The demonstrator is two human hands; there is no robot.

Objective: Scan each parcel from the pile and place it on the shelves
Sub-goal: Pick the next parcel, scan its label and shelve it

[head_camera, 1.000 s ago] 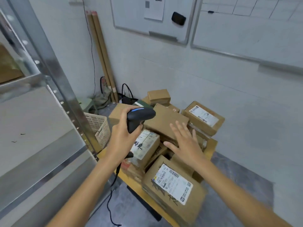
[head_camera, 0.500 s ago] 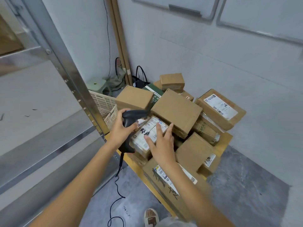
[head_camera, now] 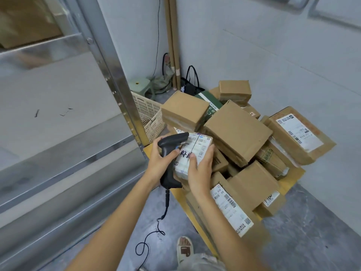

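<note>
Left hand [head_camera: 160, 157]: wrapped round the grip of a black barcode scanner [head_camera: 170, 153], fingers curled tight, scanner head tipped over the near corner of a small parcel [head_camera: 192, 153]. Right hand [head_camera: 199, 169]: closed on that same small parcel, thumb laid across its white label, fingers curled round its right edge. Hands close together, scanner head touching or all but touching the label; could not tell which.

Small parcel: held at the left front of the pile of parcels [head_camera: 236, 130], tilted, label up, with black handwriting on it. Scanner cable [head_camera: 154, 229] hung down in loops to the grey floor [head_camera: 304, 231].

Pile: heaped on a low yellow platform [head_camera: 293, 178], boxes leaning on one another, several overhanging the right and near edges. Metal shelves [head_camera: 58, 98] stood just to the left, upright post [head_camera: 109, 69] near the left hand, broad bare shelf surface beyond it. Cream plastic basket [head_camera: 149, 116] wedged between post and pile. Wall right behind the pile; open floor to the right and in front. Sandalled foot [head_camera: 184, 249] on the floor below the forearms.
</note>
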